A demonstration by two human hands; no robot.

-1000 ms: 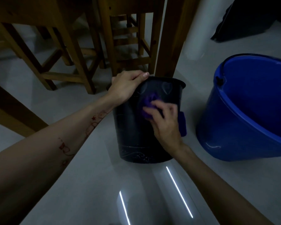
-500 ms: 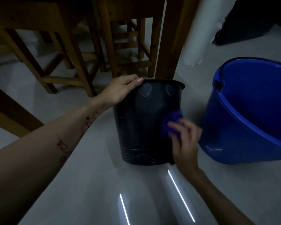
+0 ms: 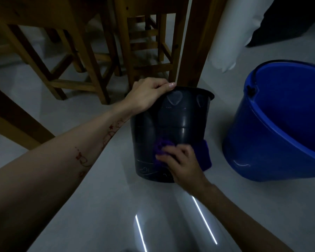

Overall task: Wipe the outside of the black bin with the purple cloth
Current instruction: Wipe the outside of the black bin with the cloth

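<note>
The black bin (image 3: 178,122) stands upright on the grey floor, with heart shapes moulded near its rim. My left hand (image 3: 147,96) grips the rim on the near left side. The purple cloth (image 3: 162,149) is pressed low against the front wall of the bin by my right hand (image 3: 182,164); a loose end of the cloth hangs out to the right of that hand. My right hand hides the lower right part of the bin.
A large blue bucket (image 3: 273,135) sits close to the right of the bin. Wooden table legs (image 3: 195,42) and wooden chairs (image 3: 91,57) stand right behind it. A white pillar (image 3: 231,33) is at the back right. Open glossy floor (image 3: 116,206) lies in front.
My right hand has carried the cloth from the upper front to the right side, then down and back to the lower front. My left hand stays on the rim.
</note>
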